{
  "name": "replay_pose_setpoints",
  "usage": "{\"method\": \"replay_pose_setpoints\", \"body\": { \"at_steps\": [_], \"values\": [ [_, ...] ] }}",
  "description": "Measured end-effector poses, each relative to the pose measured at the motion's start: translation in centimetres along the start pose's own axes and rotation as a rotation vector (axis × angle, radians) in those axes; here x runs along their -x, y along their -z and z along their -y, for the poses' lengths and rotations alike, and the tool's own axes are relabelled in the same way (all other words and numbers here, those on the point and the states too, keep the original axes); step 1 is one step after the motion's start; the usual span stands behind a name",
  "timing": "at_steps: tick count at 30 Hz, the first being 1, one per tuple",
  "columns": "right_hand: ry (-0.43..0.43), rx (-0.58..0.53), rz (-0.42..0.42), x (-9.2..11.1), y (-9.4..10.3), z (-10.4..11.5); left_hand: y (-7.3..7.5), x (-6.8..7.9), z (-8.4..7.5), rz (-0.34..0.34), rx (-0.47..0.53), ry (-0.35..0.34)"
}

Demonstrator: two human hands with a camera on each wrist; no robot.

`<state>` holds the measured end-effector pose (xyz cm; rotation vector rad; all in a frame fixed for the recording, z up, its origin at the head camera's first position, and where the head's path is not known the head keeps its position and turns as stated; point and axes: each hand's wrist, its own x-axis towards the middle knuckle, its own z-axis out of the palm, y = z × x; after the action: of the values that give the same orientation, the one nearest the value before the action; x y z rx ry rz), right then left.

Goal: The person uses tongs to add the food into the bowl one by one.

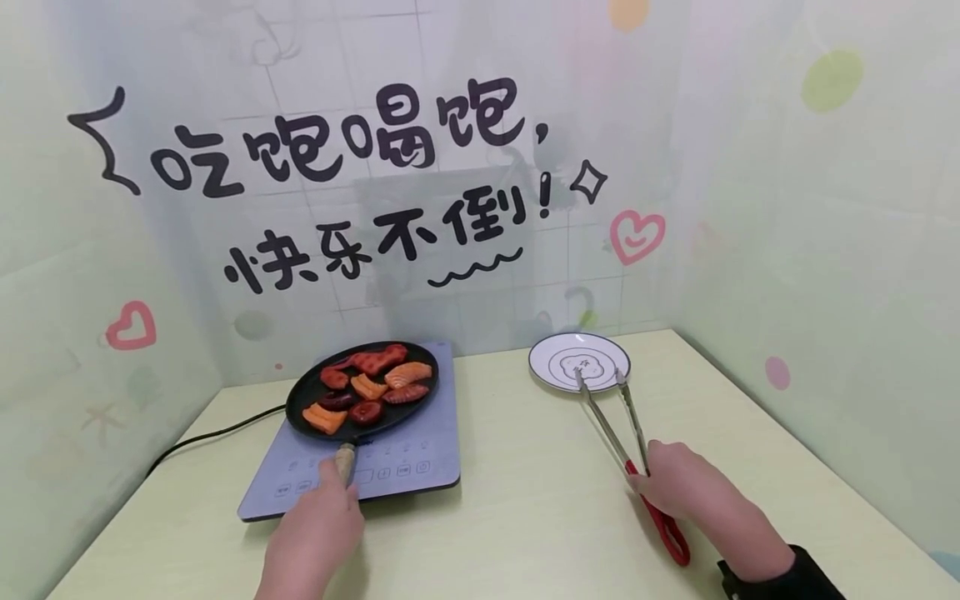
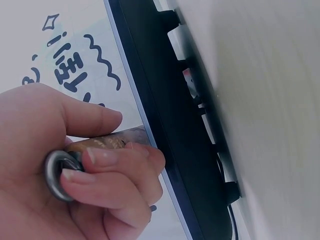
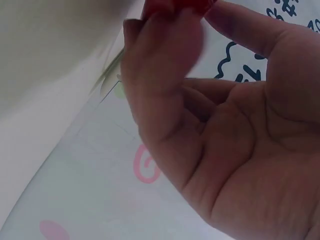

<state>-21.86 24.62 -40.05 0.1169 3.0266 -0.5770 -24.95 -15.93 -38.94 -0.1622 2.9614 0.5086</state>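
In the head view my left hand (image 1: 318, 525) grips the wooden handle (image 1: 345, 460) of a round black frying pan (image 1: 306, 390). The left wrist view shows the fingers curled round this handle (image 2: 100, 143), with a metal ring (image 2: 52, 180) at its end. Several meat-like pieces (image 1: 367, 412), red, orange and brown, lie in the pan. My right hand (image 1: 693, 483) holds metal tongs (image 1: 609, 429) with red grips by their middle. The tongs' tips are spread over a white plate (image 1: 555, 358); whether they touch it, I cannot tell. Fingers (image 3: 160, 65) meet the red grip (image 3: 172, 6) in the right wrist view.
Beneath the pan is a flat induction cooker (image 1: 420, 458) with printed controls, its black cord (image 1: 217, 432) running left. The pale table (image 1: 510, 517) extends between the cooker and tongs. Printed cloth walls (image 1: 480, 308) enclose the back and both sides.
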Motion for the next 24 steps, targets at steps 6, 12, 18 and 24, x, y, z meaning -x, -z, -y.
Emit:
{"method": "replay_pose_setpoints", "body": {
  "at_steps": [6, 12, 18, 24],
  "values": [
    [0.023, 0.0, -0.003, -0.2, -0.3, 0.0, 0.1, 0.1, -0.1, -0.012, 0.006, -0.02],
    [0.025, -0.002, -0.014, -0.5, -0.3, 0.1, 0.1, 0.2, 0.0, -0.013, 0.003, -0.033],
    [0.027, 0.006, -0.048, -0.8, -0.3, 0.2, 0.1, 0.1, 0.0, -0.005, 0.011, -0.033],
    [0.063, 0.015, -0.095, -1.1, -0.4, 0.3, 0.1, 0.0, 0.1, 0.005, 0.013, -0.025]
  ]
}}
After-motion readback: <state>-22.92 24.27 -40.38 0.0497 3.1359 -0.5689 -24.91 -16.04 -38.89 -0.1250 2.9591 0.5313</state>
